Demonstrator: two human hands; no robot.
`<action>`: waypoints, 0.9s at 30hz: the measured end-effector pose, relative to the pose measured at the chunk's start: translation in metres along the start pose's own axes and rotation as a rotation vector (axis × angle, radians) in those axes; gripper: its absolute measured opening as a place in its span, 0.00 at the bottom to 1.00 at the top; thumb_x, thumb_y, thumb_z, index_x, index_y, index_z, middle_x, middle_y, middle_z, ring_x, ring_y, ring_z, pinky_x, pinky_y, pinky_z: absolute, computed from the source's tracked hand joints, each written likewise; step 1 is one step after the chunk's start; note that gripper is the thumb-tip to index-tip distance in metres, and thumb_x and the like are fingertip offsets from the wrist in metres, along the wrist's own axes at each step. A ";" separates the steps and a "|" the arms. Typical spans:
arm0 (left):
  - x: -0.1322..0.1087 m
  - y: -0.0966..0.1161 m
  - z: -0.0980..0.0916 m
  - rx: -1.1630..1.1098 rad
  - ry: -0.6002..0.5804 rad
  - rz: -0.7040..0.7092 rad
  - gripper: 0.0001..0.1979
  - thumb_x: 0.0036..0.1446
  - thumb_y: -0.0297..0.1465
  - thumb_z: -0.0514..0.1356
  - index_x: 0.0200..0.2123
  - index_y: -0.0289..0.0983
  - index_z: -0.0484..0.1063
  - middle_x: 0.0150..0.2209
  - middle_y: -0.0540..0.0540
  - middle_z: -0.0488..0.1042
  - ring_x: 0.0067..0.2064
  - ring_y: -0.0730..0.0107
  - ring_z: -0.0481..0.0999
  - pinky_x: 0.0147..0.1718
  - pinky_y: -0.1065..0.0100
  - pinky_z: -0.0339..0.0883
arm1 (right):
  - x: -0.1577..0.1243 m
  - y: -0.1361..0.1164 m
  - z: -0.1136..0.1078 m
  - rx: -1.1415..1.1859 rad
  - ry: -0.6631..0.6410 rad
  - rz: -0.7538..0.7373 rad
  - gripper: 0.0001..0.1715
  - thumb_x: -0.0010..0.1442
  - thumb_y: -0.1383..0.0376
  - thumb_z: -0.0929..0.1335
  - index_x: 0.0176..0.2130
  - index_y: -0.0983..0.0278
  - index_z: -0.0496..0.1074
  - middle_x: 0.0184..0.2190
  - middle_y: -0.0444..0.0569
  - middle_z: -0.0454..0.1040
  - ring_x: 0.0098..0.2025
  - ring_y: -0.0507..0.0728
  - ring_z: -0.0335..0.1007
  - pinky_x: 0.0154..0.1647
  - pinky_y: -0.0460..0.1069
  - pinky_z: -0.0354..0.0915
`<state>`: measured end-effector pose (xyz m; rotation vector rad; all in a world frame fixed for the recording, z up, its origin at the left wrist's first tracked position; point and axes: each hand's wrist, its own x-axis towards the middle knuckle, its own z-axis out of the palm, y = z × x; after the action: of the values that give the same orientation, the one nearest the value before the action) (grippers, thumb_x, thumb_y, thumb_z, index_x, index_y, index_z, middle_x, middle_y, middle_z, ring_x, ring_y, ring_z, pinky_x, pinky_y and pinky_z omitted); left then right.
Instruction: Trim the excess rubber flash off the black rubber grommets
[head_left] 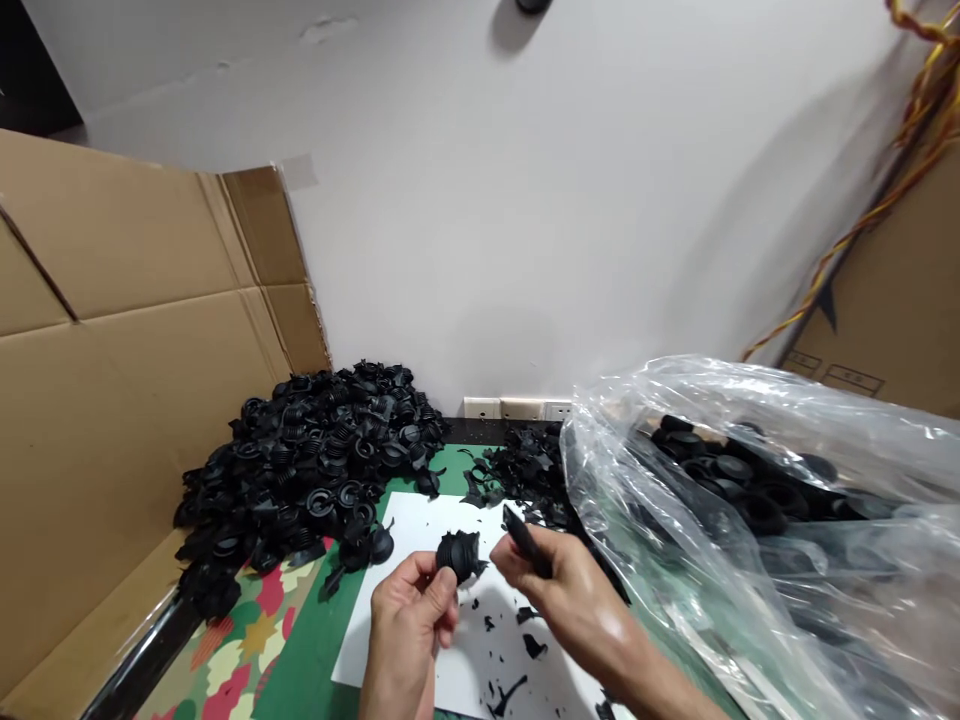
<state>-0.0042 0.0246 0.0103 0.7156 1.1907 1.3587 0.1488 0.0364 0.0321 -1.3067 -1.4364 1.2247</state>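
Between the thumb and fingers of my left hand (415,610) is a black ribbed rubber part (458,555), with ragged flash along its right edge. My right hand (570,580), just to the right, is closed around a slim black tool (527,541); its working end is too small to make out. The two hands are close together but apart, above a white sheet of paper (356,650). Black rubber scraps (534,647) are scattered on the sheet under my hands.
A large heap of similar black rubber parts (322,450) lies at the left against a cardboard sheet (150,380). Trimmed scraps (525,465) pile up behind the paper. A clear plastic bag (637,520) with black round parts (731,468) stands right. Sockets (519,408) line the wall's base.
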 end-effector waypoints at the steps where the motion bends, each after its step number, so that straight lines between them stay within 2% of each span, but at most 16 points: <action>1: -0.002 -0.003 0.003 0.033 -0.016 0.028 0.15 0.34 0.38 0.72 0.21 0.33 0.75 0.14 0.54 0.65 0.17 0.80 0.59 0.16 0.78 0.50 | -0.006 0.000 0.004 -0.040 -0.001 -0.005 0.10 0.54 0.64 0.65 0.22 0.62 0.62 0.20 0.40 0.61 0.24 0.53 0.56 0.26 0.48 0.54; 5: -0.011 -0.017 0.012 0.142 -0.032 0.185 0.15 0.38 0.40 0.70 0.24 0.34 0.77 0.17 0.53 0.65 0.19 0.78 0.57 0.16 0.76 0.49 | -0.014 0.006 0.012 -0.219 0.059 -0.067 0.12 0.56 0.61 0.60 0.24 0.62 0.59 0.21 0.44 0.65 0.25 0.54 0.58 0.25 0.47 0.54; 9: -0.015 -0.025 0.015 0.180 -0.099 0.255 0.18 0.37 0.44 0.69 0.23 0.33 0.76 0.20 0.51 0.67 0.22 0.75 0.60 0.19 0.74 0.52 | -0.014 0.016 0.011 -0.312 0.089 -0.180 0.09 0.55 0.66 0.57 0.23 0.60 0.56 0.21 0.45 0.65 0.25 0.55 0.61 0.25 0.47 0.55; 12: -0.012 -0.025 0.014 0.218 -0.121 0.112 0.20 0.38 0.46 0.68 0.19 0.33 0.72 0.15 0.52 0.64 0.19 0.76 0.57 0.18 0.74 0.47 | -0.015 0.023 0.011 -0.396 0.104 -0.224 0.09 0.50 0.70 0.59 0.22 0.60 0.54 0.21 0.45 0.64 0.25 0.56 0.61 0.26 0.47 0.53; 14: -0.007 -0.024 0.014 0.268 -0.097 0.002 0.18 0.40 0.42 0.67 0.16 0.34 0.69 0.12 0.53 0.61 0.16 0.79 0.52 0.16 0.74 0.41 | -0.016 0.026 0.014 -0.443 0.097 -0.241 0.08 0.48 0.71 0.60 0.22 0.60 0.54 0.22 0.46 0.65 0.24 0.56 0.61 0.25 0.47 0.51; 17: -0.003 -0.025 0.015 0.290 -0.061 -0.008 0.14 0.40 0.34 0.67 0.14 0.35 0.66 0.12 0.55 0.60 0.17 0.78 0.52 0.17 0.74 0.42 | -0.018 0.026 0.021 -0.498 0.103 -0.218 0.08 0.48 0.71 0.61 0.23 0.60 0.55 0.21 0.46 0.66 0.21 0.55 0.60 0.22 0.46 0.48; 19: -0.005 -0.026 0.015 0.280 -0.045 0.064 0.12 0.40 0.32 0.66 0.15 0.36 0.66 0.15 0.54 0.61 0.20 0.76 0.56 0.18 0.74 0.47 | -0.017 0.023 0.024 -0.520 0.119 -0.194 0.08 0.48 0.71 0.61 0.23 0.60 0.56 0.19 0.44 0.65 0.20 0.54 0.58 0.21 0.46 0.47; 21: -0.011 -0.026 0.015 0.290 -0.023 0.199 0.12 0.43 0.34 0.66 0.16 0.37 0.68 0.18 0.53 0.62 0.23 0.72 0.60 0.22 0.73 0.53 | -0.011 0.020 0.020 -0.524 0.133 -0.182 0.09 0.47 0.71 0.62 0.21 0.60 0.56 0.18 0.43 0.66 0.21 0.53 0.59 0.21 0.45 0.49; 23: -0.021 -0.024 0.013 0.319 -0.016 0.375 0.12 0.46 0.36 0.65 0.18 0.37 0.70 0.21 0.51 0.64 0.25 0.69 0.61 0.25 0.71 0.56 | 0.001 0.016 0.008 -0.524 0.178 -0.151 0.09 0.47 0.71 0.62 0.21 0.60 0.56 0.18 0.42 0.66 0.21 0.53 0.60 0.22 0.45 0.51; 25: -0.029 -0.020 0.011 0.343 -0.053 0.526 0.12 0.48 0.38 0.64 0.19 0.38 0.72 0.23 0.49 0.67 0.26 0.67 0.62 0.27 0.69 0.57 | 0.015 0.014 -0.010 -0.538 0.293 -0.069 0.08 0.49 0.71 0.60 0.22 0.59 0.57 0.18 0.43 0.65 0.20 0.54 0.60 0.22 0.46 0.52; 26: -0.032 -0.017 0.010 0.347 -0.086 0.576 0.12 0.46 0.40 0.65 0.20 0.38 0.73 0.23 0.49 0.67 0.26 0.67 0.62 0.27 0.69 0.57 | 0.022 0.014 -0.019 -0.543 0.339 -0.024 0.09 0.51 0.70 0.59 0.22 0.59 0.57 0.17 0.43 0.63 0.20 0.54 0.59 0.21 0.46 0.51; 27: -0.033 -0.015 0.009 0.342 -0.129 0.557 0.13 0.45 0.41 0.65 0.19 0.38 0.73 0.22 0.50 0.65 0.25 0.67 0.61 0.26 0.69 0.56 | 0.028 0.013 -0.027 -0.550 0.386 0.001 0.09 0.53 0.69 0.57 0.23 0.59 0.57 0.17 0.43 0.63 0.20 0.55 0.59 0.21 0.47 0.51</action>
<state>0.0151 -0.0073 0.0069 1.4384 1.1787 1.5385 0.1744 0.0679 0.0234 -1.7904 -1.5296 0.5353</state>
